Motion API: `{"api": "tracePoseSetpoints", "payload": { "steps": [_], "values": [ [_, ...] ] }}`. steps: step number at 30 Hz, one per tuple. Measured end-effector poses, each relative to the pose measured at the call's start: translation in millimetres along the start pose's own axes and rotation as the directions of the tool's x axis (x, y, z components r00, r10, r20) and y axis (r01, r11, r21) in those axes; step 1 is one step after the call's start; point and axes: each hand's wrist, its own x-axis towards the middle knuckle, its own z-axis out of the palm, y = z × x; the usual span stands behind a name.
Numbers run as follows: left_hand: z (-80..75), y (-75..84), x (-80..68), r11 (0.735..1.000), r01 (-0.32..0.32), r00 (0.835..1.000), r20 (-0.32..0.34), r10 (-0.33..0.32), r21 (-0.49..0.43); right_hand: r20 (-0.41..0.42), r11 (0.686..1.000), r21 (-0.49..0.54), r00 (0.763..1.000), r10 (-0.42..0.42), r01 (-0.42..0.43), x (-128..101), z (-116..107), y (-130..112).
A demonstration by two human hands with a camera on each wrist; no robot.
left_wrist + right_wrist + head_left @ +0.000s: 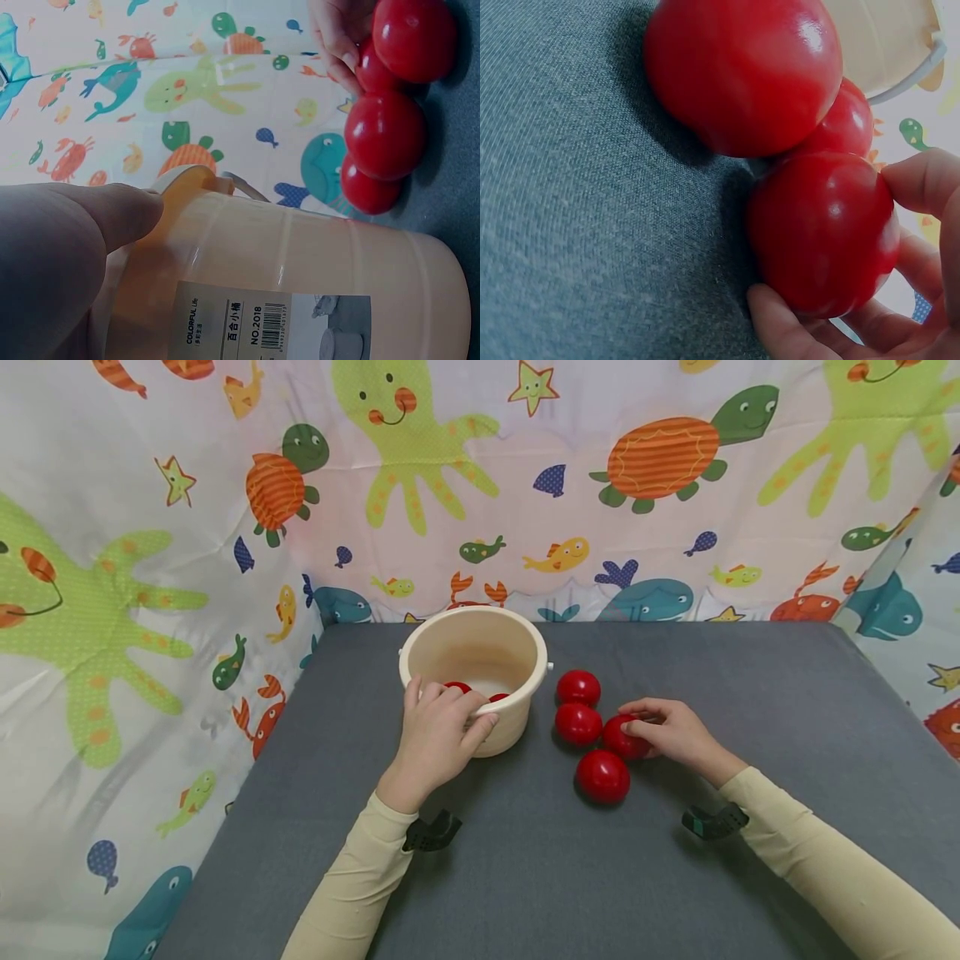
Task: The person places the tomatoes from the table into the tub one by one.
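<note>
A cream plastic bucket [517, 714] stands upright at the centre, with red things partly visible inside. My left hand [437, 735] grips its near rim; the left wrist view shows the thumb at the rim and a printed label [232, 322] on the bucket's side. To the right lie several shiny red, round, tomato-like fruits [603, 777], close together. My right hand [678, 739] holds the rightmost red fruit [825, 232], thumb on one side and fingers around the other. That fruit is beside the others and appears to rest on the cloth.
Grey cloth [525, 877] covers the table. A white curtain printed with sea animals [465, 460] hangs along the back and both sides. Dark bands [432, 832] are worn at both wrists. A grey handle [911, 75] runs along the bucket's rim.
</note>
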Motion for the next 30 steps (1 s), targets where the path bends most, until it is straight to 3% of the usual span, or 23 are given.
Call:
{"api": "tracePoseSetpoints", "payload": {
  "steps": [16,30],
  "values": [
    [0.1,0.4,1.1,1.0,0.01,1.0,0.014,-0.01,-0.004,-0.03,1.0,0.002,0.999,0.017,-0.017,5,-19,-23],
    [-1.5,1.8,0.5,1.0,0.0,1.0,0.001,0.0,-0.004,-0.12,0.998,-0.016,0.991,-0.055,0.054,18,-48,-95]
  ]
}}
